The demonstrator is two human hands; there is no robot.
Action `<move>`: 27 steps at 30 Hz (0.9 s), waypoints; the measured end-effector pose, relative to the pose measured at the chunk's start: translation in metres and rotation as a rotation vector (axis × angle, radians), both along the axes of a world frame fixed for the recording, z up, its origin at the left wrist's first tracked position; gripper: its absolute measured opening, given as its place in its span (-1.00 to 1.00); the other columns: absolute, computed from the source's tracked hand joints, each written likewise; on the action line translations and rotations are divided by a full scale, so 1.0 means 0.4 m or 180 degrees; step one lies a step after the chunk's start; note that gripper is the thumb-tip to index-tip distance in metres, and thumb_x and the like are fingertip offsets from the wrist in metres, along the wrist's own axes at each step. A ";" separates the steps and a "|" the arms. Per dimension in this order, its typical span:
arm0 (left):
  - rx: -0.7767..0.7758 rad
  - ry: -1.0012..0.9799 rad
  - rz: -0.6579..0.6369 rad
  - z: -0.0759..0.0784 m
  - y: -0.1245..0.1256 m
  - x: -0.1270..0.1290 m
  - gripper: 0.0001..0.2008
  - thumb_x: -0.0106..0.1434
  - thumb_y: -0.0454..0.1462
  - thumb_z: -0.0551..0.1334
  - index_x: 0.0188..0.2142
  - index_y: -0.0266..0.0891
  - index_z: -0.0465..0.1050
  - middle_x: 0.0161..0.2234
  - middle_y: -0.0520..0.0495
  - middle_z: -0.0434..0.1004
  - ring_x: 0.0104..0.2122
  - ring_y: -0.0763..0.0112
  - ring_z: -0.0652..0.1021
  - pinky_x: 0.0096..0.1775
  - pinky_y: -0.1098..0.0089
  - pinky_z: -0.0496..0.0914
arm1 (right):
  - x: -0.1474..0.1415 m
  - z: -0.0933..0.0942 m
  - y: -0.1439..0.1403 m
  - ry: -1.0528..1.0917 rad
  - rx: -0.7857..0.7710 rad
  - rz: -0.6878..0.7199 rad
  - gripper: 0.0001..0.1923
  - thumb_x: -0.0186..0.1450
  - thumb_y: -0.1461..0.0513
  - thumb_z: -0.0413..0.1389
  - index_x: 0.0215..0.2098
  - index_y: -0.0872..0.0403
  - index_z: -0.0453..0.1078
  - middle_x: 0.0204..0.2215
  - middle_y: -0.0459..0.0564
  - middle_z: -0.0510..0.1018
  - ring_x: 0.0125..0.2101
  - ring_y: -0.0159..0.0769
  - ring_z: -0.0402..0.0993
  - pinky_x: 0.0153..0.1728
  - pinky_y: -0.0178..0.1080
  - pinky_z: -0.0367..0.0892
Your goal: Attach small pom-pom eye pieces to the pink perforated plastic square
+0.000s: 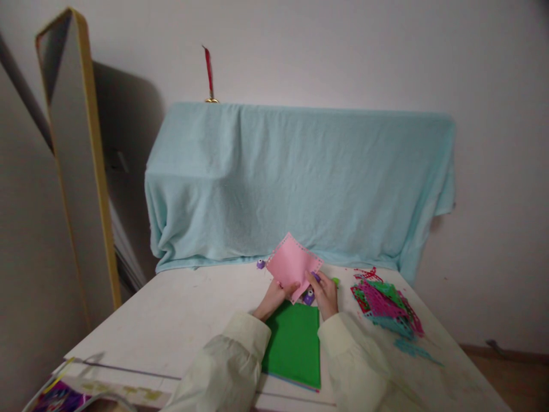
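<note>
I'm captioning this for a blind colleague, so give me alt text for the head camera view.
Two hands hold a pink paper sheet with punched edges over a white table: left hand grips its lower edge, right hand presses a purple punch. Green paper lies below, punched sheets to the right.

Two hands (277,296) (326,293); one pink sheet (293,264); one green stack (295,343); one pile of punched scraps (386,306); one mirror (75,154).

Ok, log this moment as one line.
left hand: holds pink sheet | right hand: on purple punch | green stack: under hands | punched scraps: right
</note>
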State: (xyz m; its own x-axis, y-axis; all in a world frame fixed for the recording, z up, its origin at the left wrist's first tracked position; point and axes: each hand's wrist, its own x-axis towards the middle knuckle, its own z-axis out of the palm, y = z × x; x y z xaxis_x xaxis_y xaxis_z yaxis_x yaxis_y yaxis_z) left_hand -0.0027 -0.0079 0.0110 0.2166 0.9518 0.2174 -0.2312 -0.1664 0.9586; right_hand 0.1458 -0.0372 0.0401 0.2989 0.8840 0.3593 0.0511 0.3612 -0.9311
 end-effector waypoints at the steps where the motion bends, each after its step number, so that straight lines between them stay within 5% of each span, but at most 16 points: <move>1: -0.0030 -0.0063 -0.0011 0.004 -0.003 0.000 -0.41 0.00 -0.12 0.39 -0.02 -0.38 0.38 -0.10 -0.29 0.53 -0.20 0.16 0.55 -0.15 0.25 0.44 | 0.000 0.000 0.000 0.0019 0.0007 -0.0003 -0.57 0.01 -0.10 0.23 -0.54 0.11 0.41 -0.68 -0.10 0.37 -0.59 -0.33 0.25 -0.61 -0.34 0.10; 6: 0.0015 -0.0210 0.0000 0.015 -0.007 -0.004 -0.44 0.07 -0.14 0.34 0.02 -0.37 0.36 -0.08 -0.28 0.52 -0.12 0.14 0.53 -0.06 0.19 0.40 | -0.002 -0.006 0.006 0.0108 0.0010 0.0069 -0.56 0.04 -0.10 0.21 -0.48 0.13 0.44 -0.61 -0.06 0.44 -0.54 -0.29 0.31 -0.57 -0.32 0.17; 11: 0.0235 -0.0174 0.0516 0.005 0.010 -0.010 -0.48 0.08 -0.13 0.33 -0.01 -0.32 0.38 -0.08 -0.24 0.52 -0.06 0.19 0.49 0.01 0.22 0.33 | -0.009 -0.022 0.021 0.0004 -0.0078 0.0363 -0.58 0.09 -0.08 0.20 -0.39 0.13 0.45 -0.54 -0.05 0.47 -0.48 -0.28 0.35 -0.49 -0.32 0.22; 17: 0.0356 0.0157 0.0853 -0.006 0.026 -0.014 -0.56 0.08 -0.09 0.31 -0.13 -0.34 0.42 -0.22 -0.17 0.57 -0.25 0.25 0.54 -0.14 0.28 0.39 | -0.015 -0.041 0.031 -0.0269 -0.0104 0.0610 -0.64 0.13 -0.02 0.20 -0.35 0.11 0.46 -0.47 -0.05 0.48 -0.43 -0.29 0.37 -0.41 -0.32 0.25; 27: 0.0237 0.0139 0.0817 0.005 0.015 -0.012 -0.58 0.02 -0.10 0.36 -0.20 -0.33 0.46 -0.21 -0.21 0.58 -0.16 0.19 0.53 -0.09 0.25 0.38 | -0.012 -0.038 0.033 -0.0233 -0.0091 0.0477 -0.61 0.11 -0.03 0.20 -0.32 0.13 0.47 -0.48 -0.06 0.46 -0.42 -0.28 0.35 -0.39 -0.30 0.26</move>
State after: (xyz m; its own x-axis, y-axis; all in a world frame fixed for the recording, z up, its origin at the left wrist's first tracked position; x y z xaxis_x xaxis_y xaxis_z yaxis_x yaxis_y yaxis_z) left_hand -0.0076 -0.0018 0.0128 -0.0190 0.9584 0.2847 -0.1310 -0.2847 0.9496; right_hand 0.1411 -0.0240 0.0247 0.1370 0.9269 0.3495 0.0669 0.3434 -0.9368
